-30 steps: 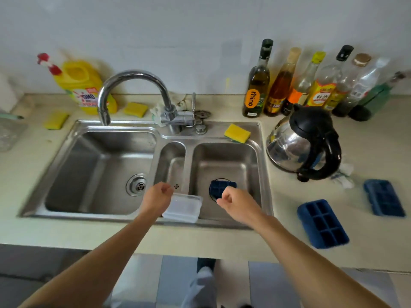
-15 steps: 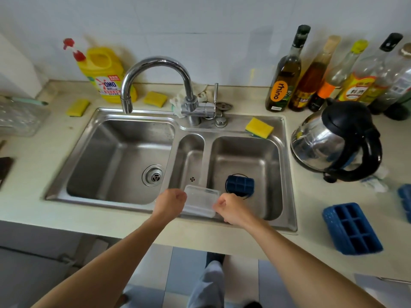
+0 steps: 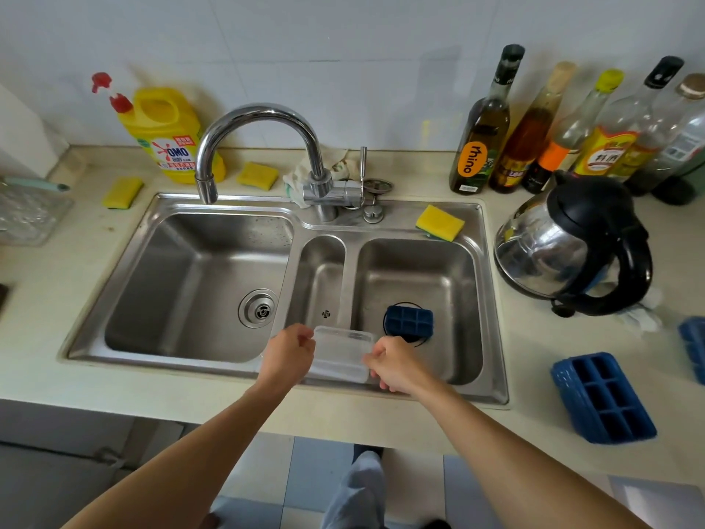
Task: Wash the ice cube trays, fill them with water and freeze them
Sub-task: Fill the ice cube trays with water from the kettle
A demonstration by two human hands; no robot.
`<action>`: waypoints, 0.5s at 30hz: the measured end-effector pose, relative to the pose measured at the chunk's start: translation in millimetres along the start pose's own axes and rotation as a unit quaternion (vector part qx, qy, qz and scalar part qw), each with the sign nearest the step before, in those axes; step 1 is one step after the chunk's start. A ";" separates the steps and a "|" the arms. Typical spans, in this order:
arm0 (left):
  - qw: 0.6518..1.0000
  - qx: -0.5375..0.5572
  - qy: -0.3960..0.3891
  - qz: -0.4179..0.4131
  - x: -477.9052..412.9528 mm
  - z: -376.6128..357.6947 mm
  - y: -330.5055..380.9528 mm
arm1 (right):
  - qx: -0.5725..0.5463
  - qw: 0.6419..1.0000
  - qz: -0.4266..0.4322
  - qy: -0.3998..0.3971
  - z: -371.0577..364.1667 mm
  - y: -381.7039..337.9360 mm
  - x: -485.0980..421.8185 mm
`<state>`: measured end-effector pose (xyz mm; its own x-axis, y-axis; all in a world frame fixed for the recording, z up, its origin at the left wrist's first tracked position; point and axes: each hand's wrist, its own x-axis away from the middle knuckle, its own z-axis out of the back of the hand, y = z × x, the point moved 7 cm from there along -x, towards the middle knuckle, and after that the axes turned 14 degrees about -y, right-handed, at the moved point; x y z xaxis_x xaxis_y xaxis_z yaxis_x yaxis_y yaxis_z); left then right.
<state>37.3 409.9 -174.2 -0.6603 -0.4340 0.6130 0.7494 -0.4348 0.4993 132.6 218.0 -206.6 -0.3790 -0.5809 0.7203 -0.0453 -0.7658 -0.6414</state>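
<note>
Both hands hold a clear plastic tray lid point(image 3: 341, 351) over the front rim of the sink point(image 3: 492, 299). My left hand point(image 3: 290, 355) grips its left end and my right hand point(image 3: 395, 366) pinches its right end. A blue ice cube tray point(image 3: 410, 321) lies in the right basin over the drain. Another blue ice cube tray point(image 3: 604, 399) sits on the counter to the right, and a third blue tray point(image 3: 694, 345) shows at the right edge. The tap point(image 3: 259, 147) arches over the left basin and no water runs.
A kettle point(image 3: 572, 246) stands right of the sink. Several bottles point(image 3: 484, 127) line the back wall. A yellow detergent jug point(image 3: 164, 135) and yellow sponges point(image 3: 438, 222) sit behind the basins. A clear glass dish point(image 3: 26, 215) is at the left edge.
My right hand came left from over the right basin and took hold of the clear lid's right end. The view shifted right and downward on the counter.
</note>
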 end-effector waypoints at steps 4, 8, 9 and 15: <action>0.999 0.034 0.024 -0.007 -4.1 7.5 5.2 | -0.029 0.999 0.010 0.025 6.9 -6.8 2.3; 0.982 0.185 -0.005 -0.030 -12.4 10.5 31.4 | -0.097 0.992 0.025 0.082 32.8 -13.1 13.7; 0.979 0.199 0.003 -0.054 -15.4 13.7 43.5 | -0.125 0.985 0.042 0.114 44.4 -14.2 17.7; 0.983 0.123 -0.010 -0.137 -48.3 -4.3 116.4 | -0.216 0.949 0.046 0.225 101.4 8.6 20.7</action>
<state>156.2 376.8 -148.3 -0.8398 -0.3108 0.4452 0.5344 -0.3289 0.7786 218.1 171.4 -170.5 -0.7511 -0.3891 0.5333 -0.3316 -0.4761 -0.8144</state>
